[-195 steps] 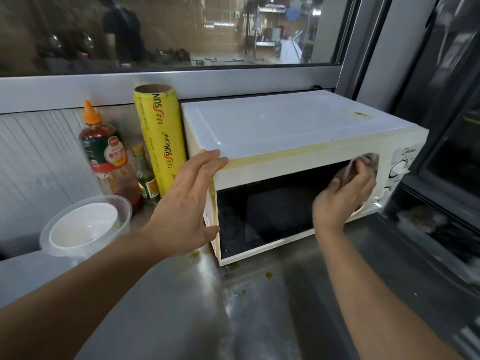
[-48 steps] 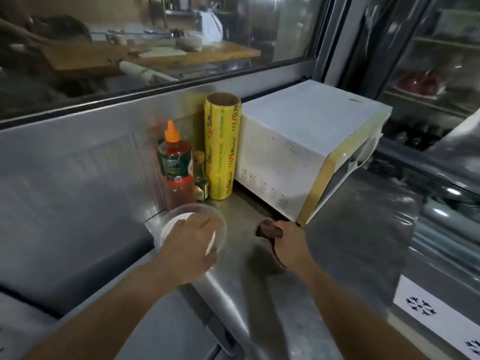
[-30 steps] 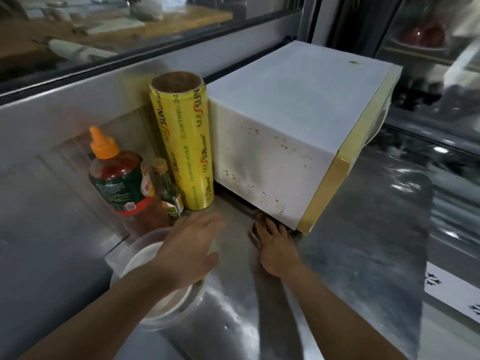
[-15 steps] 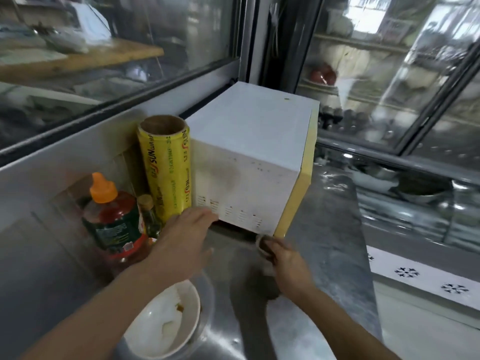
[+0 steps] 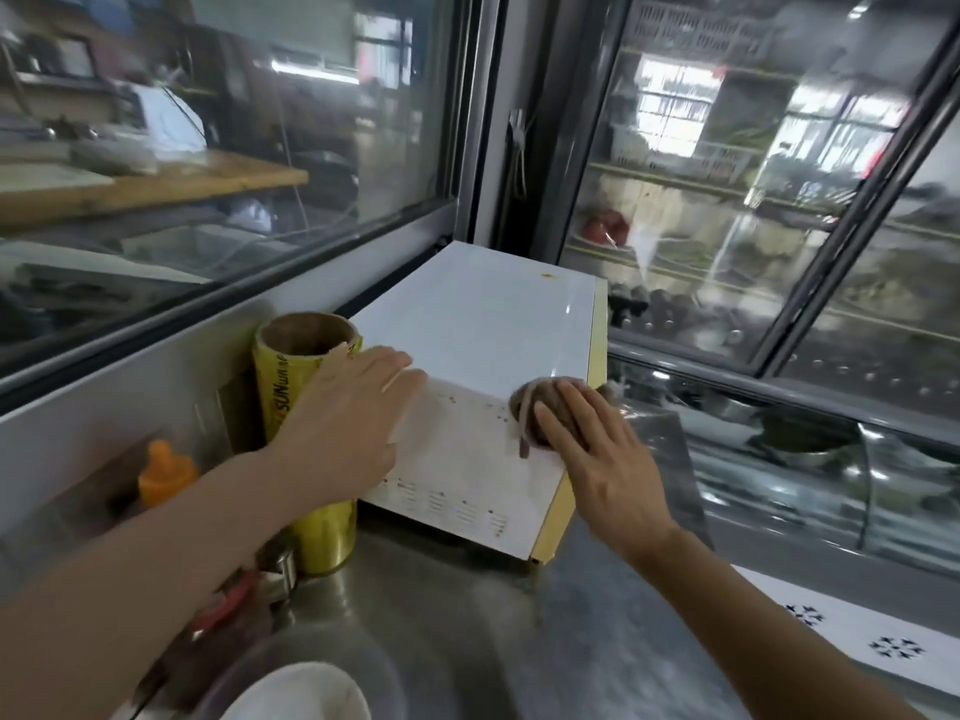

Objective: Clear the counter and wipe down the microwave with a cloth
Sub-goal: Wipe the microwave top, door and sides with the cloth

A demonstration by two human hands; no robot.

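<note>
**Both hands now up on the microwave's side**

Since half a second ago, both hands have risen from the bench to the microwave's white side panel. At lower left, an orange-capped sauce bottle and a white bowl sit near the frame's edge. The yellow wrap roll stands upright, just beside the microwave. The left hand lies with fingers straight on the upper side edge. The microwave's long axis runs toward upper left, its yellowed door facing right. The right hand presses a brown cloth flat near the front corner.
</note>
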